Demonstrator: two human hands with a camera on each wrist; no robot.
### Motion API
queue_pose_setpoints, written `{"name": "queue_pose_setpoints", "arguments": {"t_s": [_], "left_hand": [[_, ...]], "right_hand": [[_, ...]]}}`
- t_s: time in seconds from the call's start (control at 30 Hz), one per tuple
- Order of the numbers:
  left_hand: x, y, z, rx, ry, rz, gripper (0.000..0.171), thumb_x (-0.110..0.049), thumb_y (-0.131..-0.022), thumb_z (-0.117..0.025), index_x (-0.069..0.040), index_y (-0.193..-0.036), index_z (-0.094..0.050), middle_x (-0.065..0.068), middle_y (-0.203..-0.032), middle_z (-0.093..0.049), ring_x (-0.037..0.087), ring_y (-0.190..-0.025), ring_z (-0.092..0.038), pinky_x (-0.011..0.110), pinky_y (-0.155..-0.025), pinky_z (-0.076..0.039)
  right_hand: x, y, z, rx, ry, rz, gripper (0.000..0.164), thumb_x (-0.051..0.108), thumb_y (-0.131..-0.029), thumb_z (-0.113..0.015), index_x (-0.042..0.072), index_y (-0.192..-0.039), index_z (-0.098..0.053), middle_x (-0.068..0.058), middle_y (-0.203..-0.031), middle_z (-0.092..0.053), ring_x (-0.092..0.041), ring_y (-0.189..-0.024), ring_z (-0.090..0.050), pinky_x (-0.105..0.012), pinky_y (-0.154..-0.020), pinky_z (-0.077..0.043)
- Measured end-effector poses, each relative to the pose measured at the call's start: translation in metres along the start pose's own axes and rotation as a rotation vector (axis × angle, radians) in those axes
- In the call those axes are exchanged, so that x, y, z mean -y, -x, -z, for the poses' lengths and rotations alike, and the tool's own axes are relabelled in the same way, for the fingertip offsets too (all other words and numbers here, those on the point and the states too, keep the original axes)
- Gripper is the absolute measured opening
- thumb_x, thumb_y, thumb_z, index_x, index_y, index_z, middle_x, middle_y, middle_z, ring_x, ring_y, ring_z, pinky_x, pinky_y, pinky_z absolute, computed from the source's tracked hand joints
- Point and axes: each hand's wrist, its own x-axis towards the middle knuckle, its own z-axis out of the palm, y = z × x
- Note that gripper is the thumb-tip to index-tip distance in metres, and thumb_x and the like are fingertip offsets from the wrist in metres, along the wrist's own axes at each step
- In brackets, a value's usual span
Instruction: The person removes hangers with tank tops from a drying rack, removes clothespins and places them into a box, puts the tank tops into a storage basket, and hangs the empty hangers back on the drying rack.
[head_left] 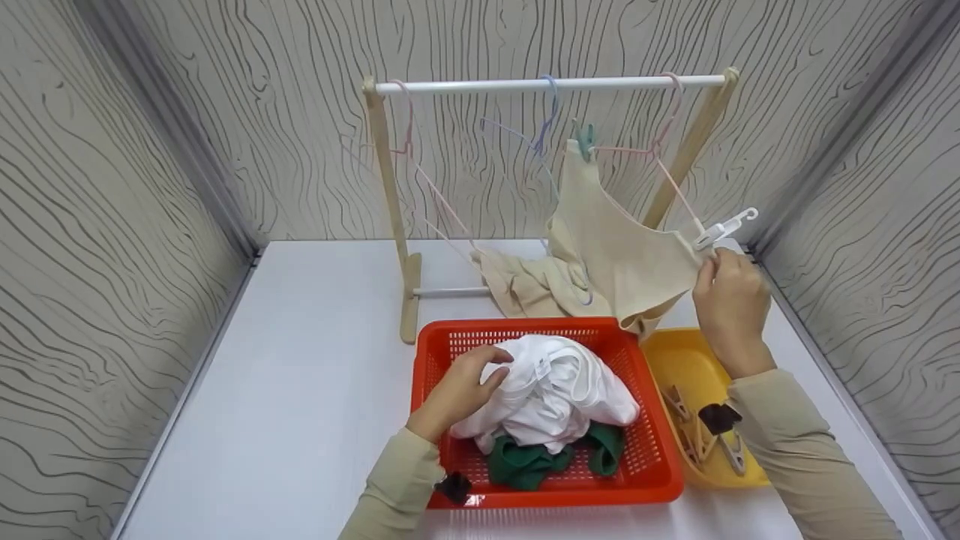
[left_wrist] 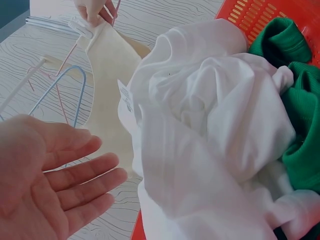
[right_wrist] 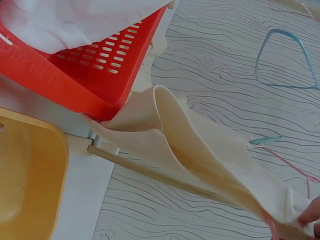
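Observation:
A cream garment (head_left: 600, 217) hangs from the right pink hanger (head_left: 660, 150), held at one strap by a teal clothespin (head_left: 585, 141). At its other strap sits a white clip (head_left: 724, 229) with a hooked end. Just below that clip my right hand (head_left: 733, 304) pinches the garment's edge; in the right wrist view its fingers (right_wrist: 311, 216) show only at the corner. My left hand (head_left: 461, 390) is over a heap of white cloth (head_left: 555, 390) in the red basket (head_left: 667, 472). The left wrist view shows its palm (left_wrist: 55, 180) with fingers extended and nothing gripped.
Green cloth (head_left: 525, 461) lies under the white heap. Right of the basket, a yellow tray (head_left: 675, 341) contains several clothespins (head_left: 733, 454). A rack with a white rail (head_left: 480, 86) stands behind, carrying a blue hanger (head_left: 551, 112) and a left pink hanger (head_left: 409, 124) above crumpled cream cloth (head_left: 525, 281).

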Motion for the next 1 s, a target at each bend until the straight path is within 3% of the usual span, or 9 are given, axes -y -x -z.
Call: {"name": "queue_pose_setpoints", "arguments": {"t_s": [0.27,0.63,0.83,1.0], "left_hand": [[-0.001,0.0,0.0013,0.023,0.014,0.041,0.022,-0.013,-0.096,-0.057,-0.006,-0.115,-0.063,0.011,-0.116,-0.069,0.025,-0.112,-0.064,0.04,-0.104,-0.05],[-0.0008,0.0004,0.0011,0.02,0.007,0.025,0.021,-0.014,-0.095,-0.058,-0.006,-0.114,-0.063,0.011,-0.115,-0.069,0.025,-0.11,-0.064,0.04,-0.103,-0.051],[-0.0002,-0.0004,0.0015,0.026,0.008,0.044,0.022,-0.014,-0.096,-0.057,-0.007,-0.116,-0.063,0.011,-0.116,-0.069,0.025,-0.111,-0.064,0.04,-0.103,-0.051],[0.0003,-0.0009,0.0007,0.009,0.022,0.007,0.021,-0.012,-0.095,-0.058,-0.004,-0.114,-0.064,0.012,-0.115,-0.069,0.025,-0.11,-0.065,0.04,-0.102,-0.051]], "right_hand": [[-0.0032,-0.0011,-0.0021,-0.005,0.002,-0.008,0.023,0.004,-0.094,-0.05,-0.016,-0.096,-0.061,-0.036,-0.086,-0.064,-0.054,-0.075,-0.06,-0.061,-0.062,-0.047],[-0.0029,-0.0005,-0.0033,0.049,-0.007,-0.012,0.025,0.004,-0.096,-0.047,-0.017,-0.099,-0.06,-0.037,-0.085,-0.063,-0.053,-0.073,-0.061,-0.061,-0.063,-0.05],[-0.0023,-0.0002,-0.0033,0.043,-0.019,-0.011,0.025,0.005,-0.097,-0.047,-0.017,-0.1,-0.06,-0.037,-0.087,-0.064,-0.054,-0.075,-0.062,-0.061,-0.065,-0.051],[-0.0021,0.0012,-0.0043,0.006,-0.05,0.017,0.024,0.002,-0.096,-0.049,-0.018,-0.098,-0.06,-0.037,-0.086,-0.064,-0.054,-0.074,-0.062,-0.06,-0.064,-0.052]]}}
